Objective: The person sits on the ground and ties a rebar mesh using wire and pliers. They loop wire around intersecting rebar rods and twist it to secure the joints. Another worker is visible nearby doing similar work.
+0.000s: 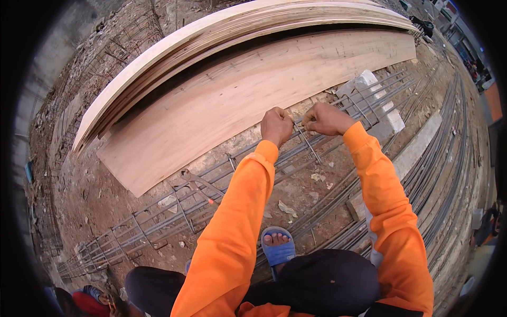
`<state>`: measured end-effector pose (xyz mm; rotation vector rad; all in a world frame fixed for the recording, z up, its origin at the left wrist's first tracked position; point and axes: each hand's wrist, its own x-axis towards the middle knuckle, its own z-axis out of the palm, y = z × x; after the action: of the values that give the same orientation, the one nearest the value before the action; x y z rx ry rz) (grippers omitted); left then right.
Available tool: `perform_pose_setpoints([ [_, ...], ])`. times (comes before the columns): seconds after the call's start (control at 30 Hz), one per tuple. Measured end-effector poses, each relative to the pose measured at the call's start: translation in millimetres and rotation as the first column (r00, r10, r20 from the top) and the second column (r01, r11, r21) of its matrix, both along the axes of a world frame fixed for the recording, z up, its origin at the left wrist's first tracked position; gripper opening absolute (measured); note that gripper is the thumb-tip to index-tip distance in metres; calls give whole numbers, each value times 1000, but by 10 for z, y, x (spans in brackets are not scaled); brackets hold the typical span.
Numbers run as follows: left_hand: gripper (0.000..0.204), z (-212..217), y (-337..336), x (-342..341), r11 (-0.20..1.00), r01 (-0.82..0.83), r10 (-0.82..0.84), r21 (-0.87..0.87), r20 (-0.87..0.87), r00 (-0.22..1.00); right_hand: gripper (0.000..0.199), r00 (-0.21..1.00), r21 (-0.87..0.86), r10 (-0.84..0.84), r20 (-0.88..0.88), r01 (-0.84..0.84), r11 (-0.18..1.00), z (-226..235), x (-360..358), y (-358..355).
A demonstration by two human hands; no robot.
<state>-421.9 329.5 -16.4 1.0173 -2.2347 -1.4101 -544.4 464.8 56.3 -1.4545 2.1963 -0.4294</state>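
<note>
— Left hand [276,126]?
— Closed into a fist on the top of a thin steel stirrup [306,141], knuckles up, pinching it against the upper bar of the long rebar cage [174,208].
— Right hand [326,118]?
— Also curled shut, fingertips nipped on something fine just beside the left fist. Probably tie wire, though too thin to make out for certain.
— Whereabouts of the stirrup?
— Standing slanted across the cage bars, directly under both fists, between the plywood sheets [253,90] behind and the bare ground in front.
— Advice for doing this well?
— Seemingly a tying step, so: keep the left grip firm to stop the stirrup sliding along the bar. Twist with the right close to the crossing, not out at the wire ends. Snug, not overtight; thin wire likely snaps if forced.
— Spacing?
— Worth checking against the neighbouring stirrups further left on the cage before tightening.
— Hazards?
— Cut wire ends near bare fingers. Foot in a blue sandal [277,244] planted just beside loose bars [449,158] lying to the right, so little protection there.
— Tools nearby?
— A bent metal tool with a reddish tip [198,185] resting on the cage to the left, well apart from both hands.
</note>
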Motion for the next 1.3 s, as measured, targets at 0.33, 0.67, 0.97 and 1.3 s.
perform_pose_setpoints([
  [0.33, 19, 165, 502, 221, 961, -140, 117, -238, -107, 987, 12, 802, 207, 307, -513, -231, 951, 395, 259, -449],
  [0.67, 63, 280, 572, 152, 957, -290, 289, -14, -42, 956, 11, 880, 272, 457, -130, -412, 870, 197, -159, -984],
  [0.97, 54, 157, 559, 156, 957, -269, 262, -107, -72, 962, 8, 946, 334, 323, -29, -296, 895, -24, -332, -980],
  [1.3, 39, 252, 588, 13, 957, -263, 275, -119, 90, 957, 17, 919, 351, 315, -236, -222, 910, 224, -283, -521],
])
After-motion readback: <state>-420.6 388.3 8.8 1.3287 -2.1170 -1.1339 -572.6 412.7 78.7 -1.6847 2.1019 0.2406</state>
